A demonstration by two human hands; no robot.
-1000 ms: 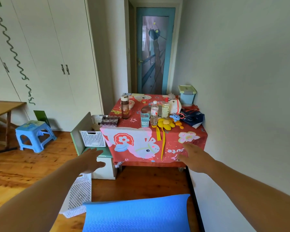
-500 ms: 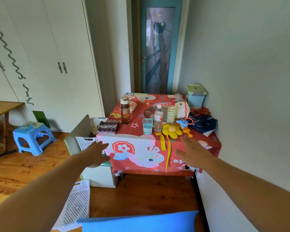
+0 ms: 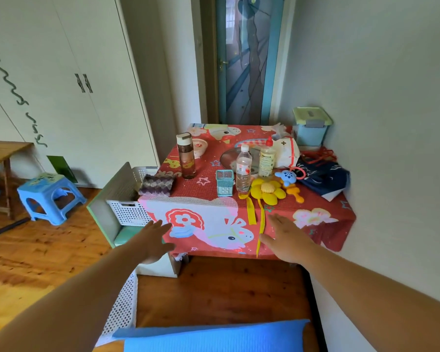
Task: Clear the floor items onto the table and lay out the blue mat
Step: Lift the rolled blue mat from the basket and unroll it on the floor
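Blue mat: the blue mat (image 3: 214,336) lies on the wood floor (image 3: 226,288) at the very bottom of the view, in front of the table, with one corner curled up.
Left hand: the left hand (image 3: 154,241) is flat with its fingers spread. It holds nothing. It hangs in front of the cloth's left front corner.
Right hand: the right hand (image 3: 287,238) is flat and empty too, fingers out, near the front edge of the cloth.
Table: the table (image 3: 203,191) stands in the corner by the wall, under a red cloth (image 3: 323,232) with cartoon pictures.
Front edge of table: a purple knitted cloth (image 3: 156,184) sits at the front left corner. A small teal basket (image 3: 224,183), a clear water bottle (image 3: 244,168) and a yellow flower toy (image 3: 267,190) sit along the front. The toy's yellow ribbons (image 3: 251,212) hang down over the edge, between the two hands.
Middle of table: a brown drink bottle (image 3: 186,156), a yellow bottle with a red cap (image 3: 266,160) and a small blue toy (image 3: 286,177).
Back right corner: a blue box with a green lid (image 3: 311,125). A dark blue cloth (image 3: 323,176) lies along the right edge.
Beside the table: a white basket with holes (image 3: 130,212) sits on a low shelf just left of the table. Another white holey panel (image 3: 122,308) stands on the floor, touching the mat's left end.
Far left: a blue stool (image 3: 50,196).
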